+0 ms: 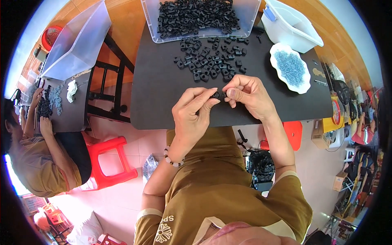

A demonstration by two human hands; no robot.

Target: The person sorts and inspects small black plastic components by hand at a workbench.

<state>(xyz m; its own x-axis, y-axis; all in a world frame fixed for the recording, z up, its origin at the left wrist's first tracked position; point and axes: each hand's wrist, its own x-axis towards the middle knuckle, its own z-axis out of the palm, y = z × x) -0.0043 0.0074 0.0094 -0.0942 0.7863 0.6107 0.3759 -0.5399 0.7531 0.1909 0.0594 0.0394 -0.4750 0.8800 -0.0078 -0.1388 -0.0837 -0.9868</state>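
Small black plastic part (217, 95) pinched between fingertips of left hand (192, 116) and right hand (251, 96), both closed on it, above dark table (163, 81). Loose pile of black parts (210, 61) just beyond; clear bin (200, 18) behind.

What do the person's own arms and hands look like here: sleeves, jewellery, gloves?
Both hands are bare, no gloves. The left hand has a bracelet of pale and dark beads at the wrist. The right hand shows no jewellery. Short olive-brown sleeves with pale cuffs leave the forearms uncovered.
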